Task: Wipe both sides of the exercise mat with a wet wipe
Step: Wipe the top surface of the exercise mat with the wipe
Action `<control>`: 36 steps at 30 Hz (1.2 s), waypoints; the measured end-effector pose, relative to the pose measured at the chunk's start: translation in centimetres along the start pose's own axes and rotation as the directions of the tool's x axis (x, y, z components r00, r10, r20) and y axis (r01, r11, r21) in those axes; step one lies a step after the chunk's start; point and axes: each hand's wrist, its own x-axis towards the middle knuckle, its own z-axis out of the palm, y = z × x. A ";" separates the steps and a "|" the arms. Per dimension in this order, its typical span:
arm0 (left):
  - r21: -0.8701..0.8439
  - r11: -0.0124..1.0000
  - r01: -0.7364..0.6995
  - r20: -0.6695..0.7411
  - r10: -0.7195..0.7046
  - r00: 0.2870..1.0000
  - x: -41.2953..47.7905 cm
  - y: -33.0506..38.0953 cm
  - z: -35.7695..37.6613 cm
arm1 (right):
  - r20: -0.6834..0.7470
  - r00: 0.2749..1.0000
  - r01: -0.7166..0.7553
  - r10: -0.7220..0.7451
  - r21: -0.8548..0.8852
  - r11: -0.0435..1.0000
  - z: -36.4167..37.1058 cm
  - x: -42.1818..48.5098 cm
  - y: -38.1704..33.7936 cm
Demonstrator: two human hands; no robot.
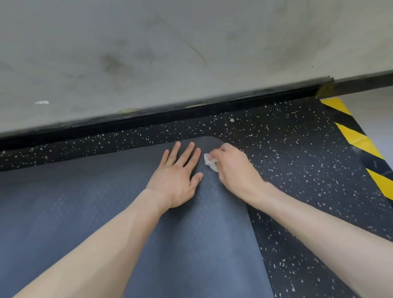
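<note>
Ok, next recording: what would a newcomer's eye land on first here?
The two bare hands at centre: the left hand lies flat, fingers spread, on the blue-grey exercise mat near its far right corner, while the right hand beside it grips a crumpled white wet wipe at the mat's edge. Next, the yellow-and-black hazard stripe running down the right beside the speckled black floor.

Matt textured mat (126,231) – crumpled wipe (211,163), speckled rubber floor (292,174)

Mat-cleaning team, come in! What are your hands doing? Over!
Left hand flat on the mat. Right hand grips the wet wipe at the mat's far right corner. Nothing in the way.
</note>
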 end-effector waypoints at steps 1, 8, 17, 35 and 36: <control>-0.004 1.000 0.004 0.004 -0.004 1.000 0.0 0.1 0.0 | 0.012 0.999 0.031 -0.031 0.013 0.999 -0.1 -1.8 -0.1; 0.036 0.999 0.023 -0.007 -0.023 1.000 -0.1 0.3 0.4 | -0.037 0.997 0.074 -0.070 0.113 0.991 0.2 -4.9 -0.6; 0.045 0.995 0.093 0.013 -0.094 0.995 -0.2 1.1 0.6 | 0.033 0.999 -0.002 0.001 0.019 1.000 -1.0 -3.9 -0.7; -0.027 0.999 0.029 0.046 -0.028 0.999 -8.9 6.8 3.5 | 0.036 0.996 -0.083 0.082 0.047 0.995 -0.9 -9.5 -1.6; -0.036 0.999 0.021 0.055 -0.019 0.998 -8.9 6.7 3.6 | 0.074 0.997 -0.029 0.025 0.054 0.998 -0.8 -11.3 -2.1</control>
